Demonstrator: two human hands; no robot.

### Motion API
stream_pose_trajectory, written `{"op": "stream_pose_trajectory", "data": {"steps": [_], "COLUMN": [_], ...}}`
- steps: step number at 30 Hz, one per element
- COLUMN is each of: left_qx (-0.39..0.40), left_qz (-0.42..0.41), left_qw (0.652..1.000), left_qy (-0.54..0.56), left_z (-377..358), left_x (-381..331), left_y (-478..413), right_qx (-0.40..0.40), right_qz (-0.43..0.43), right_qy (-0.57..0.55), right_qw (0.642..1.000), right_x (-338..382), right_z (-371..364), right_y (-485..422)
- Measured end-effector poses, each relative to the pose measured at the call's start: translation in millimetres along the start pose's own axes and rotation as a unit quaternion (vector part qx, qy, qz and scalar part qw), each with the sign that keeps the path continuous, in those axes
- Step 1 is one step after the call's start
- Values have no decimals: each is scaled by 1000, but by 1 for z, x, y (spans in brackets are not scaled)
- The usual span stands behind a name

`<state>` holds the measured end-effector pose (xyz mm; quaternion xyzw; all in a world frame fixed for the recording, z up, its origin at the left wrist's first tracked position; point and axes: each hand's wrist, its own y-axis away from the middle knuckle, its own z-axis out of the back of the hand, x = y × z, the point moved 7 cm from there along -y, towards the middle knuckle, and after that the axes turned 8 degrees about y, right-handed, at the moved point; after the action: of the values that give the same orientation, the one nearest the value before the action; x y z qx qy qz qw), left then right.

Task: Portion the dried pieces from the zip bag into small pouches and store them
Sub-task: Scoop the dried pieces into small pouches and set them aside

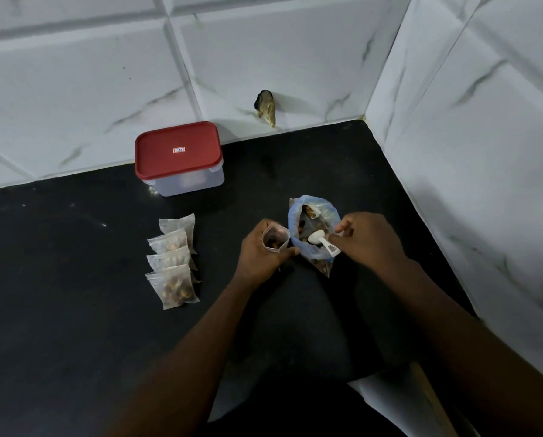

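An open zip bag [317, 212] with a blue rim stands on the black counter [74, 310], holding brown dried pieces. My right hand [369, 239] pinches the handle of a small white scoop [315, 238], whose bowl sits inside the bag's mouth. Just left of the bag, my left hand [259, 255] grips a small clear pouch [275, 238], held open, with a few dark pieces inside. Several filled pouches [174, 266] lie overlapped in a row on the counter to the left.
A clear plastic box with a red lid [178, 149] stands closed at the back by the tiled wall. A dark broken hole [266, 107] marks the wall. White tiled walls close the counter's back and right sides; its front edge runs below my arms.
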<state>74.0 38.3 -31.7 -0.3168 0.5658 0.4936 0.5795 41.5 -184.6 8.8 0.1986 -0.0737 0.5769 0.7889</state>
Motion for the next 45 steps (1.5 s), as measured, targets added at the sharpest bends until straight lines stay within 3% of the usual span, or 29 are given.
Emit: {"op": "stream_pose_trajectory", "data": {"steps": [4, 7, 17, 24, 33, 35, 39, 45], "left_qx": [-5, -10, 32, 50, 52, 49, 43, -17], "left_qz": [4, -4, -16, -30, -11, -11, -23, -93], "left_qw": [1000, 1000, 999, 998, 994, 993, 989, 969], "left_qy": [1, 1, -26, -40, -96, -103, -136, -228], "left_z": [-4, -7, -8, -9, -10, -11, -13, -21], "left_x": [4, 3, 2, 4, 8, 9, 10, 4], "left_y": [-1, 1, 4, 6, 5, 5, 7, 8], "right_qx": [66, 72, -46, -8, 140, 159, 112, 105], "right_qz": [-29, -29, 34, 140, 225, 223, 206, 173], "right_qy": [97, 89, -23, 98, 80, 85, 69, 109], "right_qw": [993, 993, 998, 985, 961, 958, 970, 973], "right_x": [-1, -1, 7, 35, 46, 43, 39, 49], "right_z": [-8, -11, 23, 19, -1, 3, 15, 0], "right_y": [7, 8, -12, -26, -27, -29, -36, -37]}}
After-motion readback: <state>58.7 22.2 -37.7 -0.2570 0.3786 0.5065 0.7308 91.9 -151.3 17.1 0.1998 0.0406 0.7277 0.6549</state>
